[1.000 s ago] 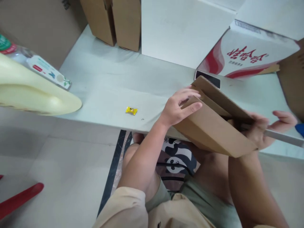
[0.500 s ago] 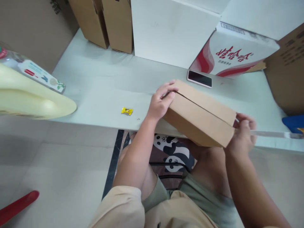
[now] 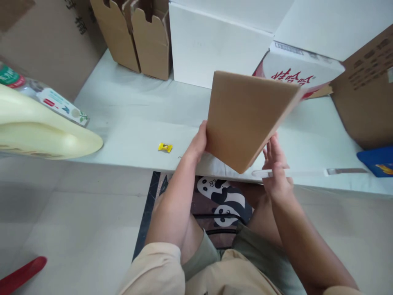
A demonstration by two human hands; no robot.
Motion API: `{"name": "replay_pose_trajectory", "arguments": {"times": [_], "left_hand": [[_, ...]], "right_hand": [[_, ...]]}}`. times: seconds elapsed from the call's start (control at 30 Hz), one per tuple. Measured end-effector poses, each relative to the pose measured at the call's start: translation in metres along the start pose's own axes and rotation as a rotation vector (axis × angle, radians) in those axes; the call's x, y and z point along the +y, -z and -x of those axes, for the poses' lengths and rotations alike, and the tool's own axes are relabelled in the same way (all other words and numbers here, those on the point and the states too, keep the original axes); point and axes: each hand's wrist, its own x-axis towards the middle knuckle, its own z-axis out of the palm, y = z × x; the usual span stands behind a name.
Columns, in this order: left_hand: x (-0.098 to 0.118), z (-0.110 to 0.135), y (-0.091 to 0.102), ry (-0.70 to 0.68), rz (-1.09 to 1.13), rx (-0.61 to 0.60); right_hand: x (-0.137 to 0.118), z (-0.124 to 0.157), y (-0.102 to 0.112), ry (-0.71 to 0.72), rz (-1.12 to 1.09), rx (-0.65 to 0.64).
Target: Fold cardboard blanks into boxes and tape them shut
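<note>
A brown cardboard box (image 3: 248, 110) is tilted up over the table's front edge, with a broad plain face toward me. My left hand (image 3: 198, 142) grips its lower left side; the thumb shows and the other fingers are behind the box. At its lower right side is my right hand (image 3: 278, 176), with fingertips close to or against the cardboard; contact is unclear. That hand also holds a long, thin white-handled tool (image 3: 307, 173) with a grey metal part, pointing right. Its exact kind is not clear.
A yellow-wrapped candy (image 3: 165, 147) lies left of my left hand on the pale-covered table (image 3: 132, 123). Two open brown boxes (image 3: 150, 49), a white box (image 3: 215, 45) and a red-and-white carton (image 3: 303, 65) line the back. A blue packet (image 3: 377, 160) sits right.
The box has been turned and tipped up, so a plain face replaces the seamed one. My right hand has moved left with the tool, and my left hand has shifted down the side.
</note>
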Motion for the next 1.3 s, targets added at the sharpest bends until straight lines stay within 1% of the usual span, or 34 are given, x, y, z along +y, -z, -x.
{"name": "replay_pose_trajectory", "arguments": {"times": [0.07, 0.1, 0.13, 0.17, 0.23, 0.3, 0.37, 0.47, 0.5, 0.53, 0.57, 0.6, 0.63, 0.67, 0.7, 0.73, 0.77, 0.8, 0.87, 0.9, 0.93, 0.97, 1.07, 1.1, 1.13, 1.17, 1.23, 1.3], "left_hand": [[0.006, 0.005, -0.003, 0.162, 0.076, -0.178], [0.010, 0.009, -0.004, 0.238, 0.095, -0.248], [0.014, 0.012, -0.005, 0.276, 0.077, -0.285], [0.018, 0.016, -0.005, 0.305, 0.044, -0.300], [0.022, 0.022, -0.004, 0.368, -0.040, -0.291], [0.023, 0.025, -0.004, 0.422, -0.116, -0.302], [0.022, 0.027, -0.003, 0.467, -0.182, -0.377], [0.019, 0.025, 0.002, 0.501, -0.318, -0.496], [0.019, 0.024, 0.003, 0.477, -0.381, -0.486], [0.019, 0.022, 0.005, 0.419, -0.445, -0.405], [0.020, 0.021, 0.007, 0.313, -0.495, -0.249], [0.021, 0.020, 0.009, 0.151, -0.520, -0.051], [0.023, 0.019, 0.011, -0.054, -0.521, 0.145], [0.025, 0.018, 0.012, -0.275, -0.506, 0.291], [0.027, 0.018, 0.013, -0.478, -0.493, 0.359], [0.028, 0.017, 0.013, -0.634, -0.493, 0.351], [0.029, 0.017, 0.012, -0.734, -0.508, 0.299], [0.029, 0.017, 0.010, -0.779, -0.536, 0.247], [0.026, 0.016, 0.006, -0.789, -0.588, 0.203], [0.024, 0.015, 0.003, -0.785, -0.605, 0.202], [0.022, 0.013, 0.000, -0.784, -0.614, 0.208], [0.020, 0.012, -0.003, -0.786, -0.618, 0.214], [0.017, 0.010, -0.008, -0.794, -0.603, 0.237], [0.016, 0.009, -0.009, -0.795, -0.599, 0.246], [0.015, 0.009, -0.011, -0.795, -0.599, 0.257], [0.015, 0.009, -0.012, -0.794, -0.598, 0.266], [0.014, 0.010, -0.015, -0.797, -0.599, 0.283], [0.013, 0.011, -0.018, -0.792, -0.612, 0.295]], "right_hand": [[-0.011, -0.003, 0.004, 0.063, 0.054, -0.004], [-0.016, -0.004, 0.006, 0.083, 0.040, 0.012], [-0.021, -0.005, 0.008, 0.097, 0.002, 0.032], [-0.024, -0.006, 0.010, 0.105, -0.044, 0.054], [-0.028, -0.010, 0.014, 0.102, -0.098, 0.076], [-0.027, -0.016, 0.018, 0.089, -0.067, 0.066], [-0.022, -0.023, 0.023, 0.067, 0.007, 0.024], [-0.013, -0.033, 0.027, 0.037, 0.085, -0.079], [-0.012, -0.036, 0.027, 0.042, 0.103, -0.117], [-0.012, -0.038, 0.026, 0.057, 0.116, -0.156], [-0.013, -0.040, 0.023, 0.077, 0.126, -0.198], [-0.015, -0.042, 0.020, 0.098, 0.134, -0.240], [-0.018, -0.044, 0.016, 0.113, 0.140, -0.284], [-0.022, -0.046, 0.013, 0.123, 0.143, -0.326], [-0.027, -0.048, 0.009, 0.131, 0.143, -0.364], [-0.031, -0.050, 0.005, 0.142, 0.140, -0.396], [-0.035, -0.052, 0.003, 0.155, 0.133, -0.419], [-0.038, -0.053, 0.001, 0.164, 0.123, -0.435], [-0.041, -0.054, 0.000, 0.149, 0.104, -0.434], [-0.042, -0.053, 0.001, 0.116, 0.095, -0.413], [-0.042, -0.051, 0.003, 0.072, 0.085, -0.354], [-0.041, -0.048, 0.006, 0.022, 0.074, -0.256], [-0.039, -0.038, 0.016, -0.087, 0.043, 0.149], [-0.038, -0.035, 0.020, -0.109, 0.027, 0.233], [-0.037, -0.033, 0.023, -0.132, 0.006, 0.264], [-0.037, -0.032, 0.026, -0.157, -0.016, 0.254], [-0.040, -0.031, 0.029, -0.181, -0.051, 0.201], [-0.045, -0.032, 0.028, -0.150, -0.045, 0.169]]}}
